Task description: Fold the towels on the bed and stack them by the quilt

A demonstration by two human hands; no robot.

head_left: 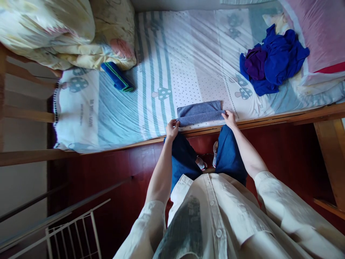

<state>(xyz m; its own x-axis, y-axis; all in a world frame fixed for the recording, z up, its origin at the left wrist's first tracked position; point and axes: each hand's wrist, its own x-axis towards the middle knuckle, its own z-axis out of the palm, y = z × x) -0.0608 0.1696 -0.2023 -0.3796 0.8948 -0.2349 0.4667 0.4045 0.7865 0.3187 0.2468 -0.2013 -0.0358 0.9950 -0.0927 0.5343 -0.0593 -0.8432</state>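
A grey-blue towel (199, 111) lies near the front edge of the bed, its near part folded over the far part into a long strip. My left hand (172, 128) pinches the left end of the fold between thumb and fingers. At the opposite end, my right hand (229, 119) grips the right corner the same way. Farther left rests a rolled blue cloth (117, 77) with green stripes. On the right side of the bed is a crumpled heap of blue cloths (283, 59) with a purple cloth (255, 63) on it.
The patterned bedsheet (118, 118) covers the mattress. A bunched yellowish quilt (107, 39) fills the upper left, and a pink pillow-like bundle (318, 36) the upper right. Wooden rails (29, 114) close the left end. A white metal rack (72, 230) stands at lower left on the red floor (121, 172).
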